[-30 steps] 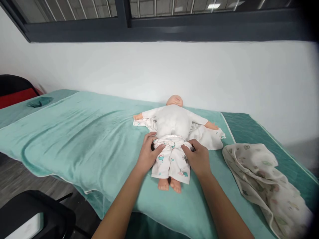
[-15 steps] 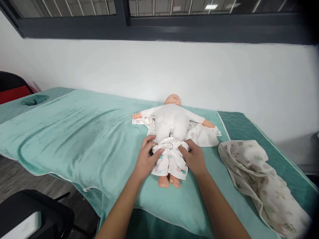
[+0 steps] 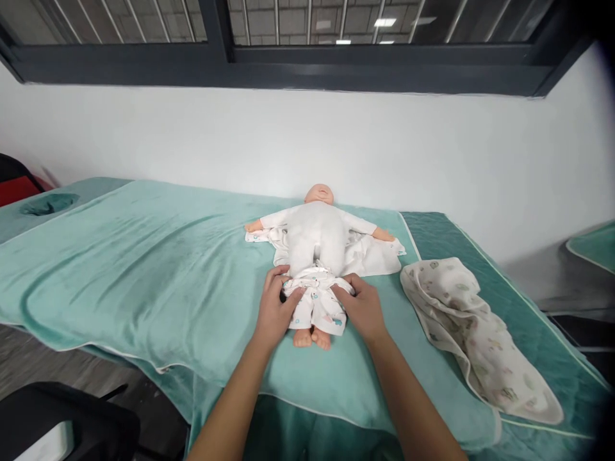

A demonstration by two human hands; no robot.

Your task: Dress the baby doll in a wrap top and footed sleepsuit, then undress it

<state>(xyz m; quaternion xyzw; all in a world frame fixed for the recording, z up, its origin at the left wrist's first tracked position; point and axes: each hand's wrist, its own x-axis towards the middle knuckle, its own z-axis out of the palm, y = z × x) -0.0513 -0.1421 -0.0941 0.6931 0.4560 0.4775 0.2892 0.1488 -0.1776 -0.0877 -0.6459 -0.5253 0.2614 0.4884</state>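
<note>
A baby doll [image 3: 318,227] with a white cloth body lies on its back, head toward the wall and arms spread wide. White printed baby pants [image 3: 317,301] cover its lower legs, with the waistband bunched around the thighs and both feet poking out of the leg openings. My left hand [image 3: 277,307] grips the waistband's left side, thumb on top. On the opposite side, my right hand [image 3: 360,304] pinches the waistband likewise. Beneath the doll's back and arms a white printed baby shirt [image 3: 372,256] is spread out flat.
A teal sheet [image 3: 158,269] covers the massage bed, which has a face hole [image 3: 50,203] at the far left. To the right lies a crumpled printed blanket [image 3: 475,339]. A black chair [image 3: 91,422] holding a white device [image 3: 45,443] stands at lower left.
The camera view has shifted, so the doll and bed appear slightly farther left. Both hands keep their hold on the pants, which sit at nearly the same height on the legs.
</note>
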